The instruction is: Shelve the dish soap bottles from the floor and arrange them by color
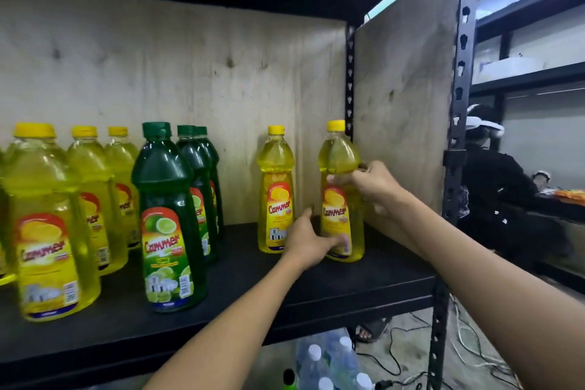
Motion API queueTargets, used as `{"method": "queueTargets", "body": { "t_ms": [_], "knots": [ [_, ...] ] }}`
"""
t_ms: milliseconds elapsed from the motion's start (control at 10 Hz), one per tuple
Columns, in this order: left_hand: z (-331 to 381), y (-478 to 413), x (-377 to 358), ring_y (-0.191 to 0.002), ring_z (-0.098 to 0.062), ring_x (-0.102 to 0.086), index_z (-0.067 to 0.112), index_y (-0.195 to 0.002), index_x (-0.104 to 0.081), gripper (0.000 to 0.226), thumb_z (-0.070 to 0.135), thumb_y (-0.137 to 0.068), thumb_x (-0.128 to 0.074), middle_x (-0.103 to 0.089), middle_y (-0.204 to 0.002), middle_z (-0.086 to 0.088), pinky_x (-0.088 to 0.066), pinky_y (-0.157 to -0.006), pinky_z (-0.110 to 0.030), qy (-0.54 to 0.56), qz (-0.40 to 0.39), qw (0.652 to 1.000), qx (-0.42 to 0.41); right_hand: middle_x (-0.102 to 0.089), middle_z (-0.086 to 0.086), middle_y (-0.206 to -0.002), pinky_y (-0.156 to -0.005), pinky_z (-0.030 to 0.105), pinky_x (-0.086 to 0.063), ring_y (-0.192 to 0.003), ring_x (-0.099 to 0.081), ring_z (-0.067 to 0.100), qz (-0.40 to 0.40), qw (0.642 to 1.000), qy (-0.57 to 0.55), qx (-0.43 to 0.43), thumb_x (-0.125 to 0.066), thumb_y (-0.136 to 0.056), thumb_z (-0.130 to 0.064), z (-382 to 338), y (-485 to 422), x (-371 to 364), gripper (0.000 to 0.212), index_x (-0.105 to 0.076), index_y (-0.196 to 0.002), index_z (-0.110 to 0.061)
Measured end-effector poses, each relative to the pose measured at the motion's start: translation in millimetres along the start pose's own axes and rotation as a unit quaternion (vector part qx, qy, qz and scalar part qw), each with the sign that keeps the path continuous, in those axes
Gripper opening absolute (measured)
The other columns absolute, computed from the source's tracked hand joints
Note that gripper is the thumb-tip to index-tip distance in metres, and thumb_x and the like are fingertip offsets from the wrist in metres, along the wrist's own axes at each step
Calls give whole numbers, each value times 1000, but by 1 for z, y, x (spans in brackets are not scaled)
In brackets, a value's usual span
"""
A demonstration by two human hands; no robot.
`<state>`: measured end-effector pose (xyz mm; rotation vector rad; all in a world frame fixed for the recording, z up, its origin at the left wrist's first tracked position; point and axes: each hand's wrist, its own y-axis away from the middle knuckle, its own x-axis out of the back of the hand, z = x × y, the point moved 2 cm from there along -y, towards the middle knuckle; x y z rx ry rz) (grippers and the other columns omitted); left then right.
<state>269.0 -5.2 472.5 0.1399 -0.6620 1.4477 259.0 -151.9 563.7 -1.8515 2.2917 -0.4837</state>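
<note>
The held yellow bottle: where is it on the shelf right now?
It stands at the shelf's right end, gripped by both hands: yellow bottle, right of another yellow bottle, near the plywood side panel.

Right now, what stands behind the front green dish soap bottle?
Behind the front green bottle stand more green bottles in a row; two caps show, perhaps a third. Their lower bodies are covered, and anything farther back is hidden.

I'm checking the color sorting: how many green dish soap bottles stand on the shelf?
3, in one front-to-back row left of centre: the front green bottle, the second green bottle behind it, and the third green bottle at the back. More may be hidden behind them.
</note>
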Motion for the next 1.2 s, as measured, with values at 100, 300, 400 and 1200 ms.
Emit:
{"method": "queueTargets", "body": {
  "t_ms": [100,300,400,1200],
  "knots": [
    [-5,29,15,-120,-13,-58,21,-140,-46,95,43,-60,-90,-62,-130,5,-47,-104,-40,77,-25,997,-9,-79,6,-85,-63,31,-59,-75,-76,21,-99,995,2,7,-87,-68,-8,-15,24,-5,26,-74,-90,-12],
    [-13,69,50,-97,2,-62,38,-127,-49,75,50,-63,-86,-65,-100,23,-47,-88,-21,39,36,997,-56,-78,9,-99,-70,36,-60,-90,-76,25,-198,980,-17,-2,-81,-77,-9,-31,53,-32,27,-72,-102,-10],
    [-15,79,62,-96,-1,-64,36,-127,-52,73,49,-64,-86,-65,-99,19,-49,-86,-22,24,57,997,-56,-75,14,-110,-82,43,-60,-98,-73,29,-212,976,-36,-20,-75,-83,-6,-32,58,-45,33,-68,-115,-3],
    [-12,130,76,-126,-11,-50,33,-145,-37,82,28,-76,-81,-52,-134,9,-42,-105,-31,-76,89,991,-58,-61,-9,-124,-91,28,-51,-108,-62,6,-42,993,95,46,-81,-80,-34,0,106,-57,74,-47,-144,-21]
  ]
}}
